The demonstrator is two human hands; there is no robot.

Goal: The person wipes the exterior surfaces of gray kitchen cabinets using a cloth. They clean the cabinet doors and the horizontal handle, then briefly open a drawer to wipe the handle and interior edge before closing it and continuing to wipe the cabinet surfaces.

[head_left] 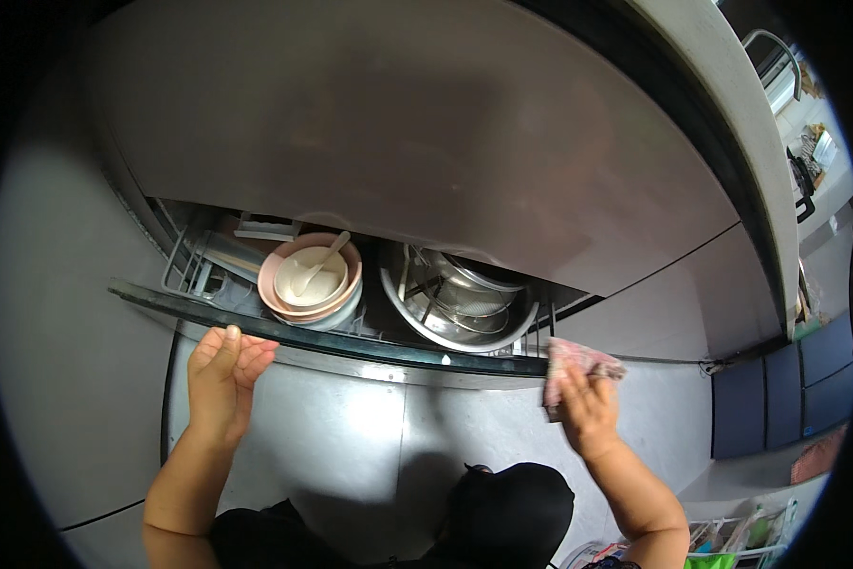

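Note:
A pulled-out kitchen drawer (256, 325) with a dark top edge and a shiny metal front fills the middle. My left hand (222, 379) rests on that top edge, fingers curled over it, holding nothing else. My right hand (586, 410) presses a pink patterned cloth (578, 362) against the drawer's right end. Inside the drawer sit stacked pink bowls (311, 284) with a pale spoon (317, 266), and nested steel bowls (460, 305) in a wire rack.
A large grey cabinet front (398, 133) overhangs the drawer. Grey cabinet panels (66, 360) stand at the left. Dark blue cabinets (787, 394) and a rack with packages (730, 545) lie at the right. My dark-clothed knees (512, 512) are below.

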